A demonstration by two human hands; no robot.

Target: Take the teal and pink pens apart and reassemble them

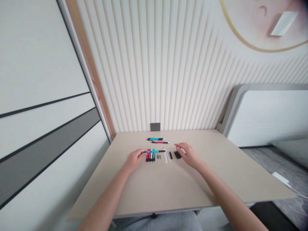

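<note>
Fingers of our left hand (pixel 136 158) are closed around a slim teal and black pen (pixel 155 151), and it seems to us they pinch it firmly. Fingers of our right hand (pixel 189 155) are curved and half open, holding nothing, just beside short black plastic pen parts (pixel 177 155). Between both hands lie red and black pen pieces (pixel 148 155) and thin white tubes (pixel 166 155). Farther away on the beige table (pixel 168 189) lie a teal pen (pixel 156 139) and a red and black pen (pixel 160 142), near a dark grey wall socket (pixel 155 126).
</note>
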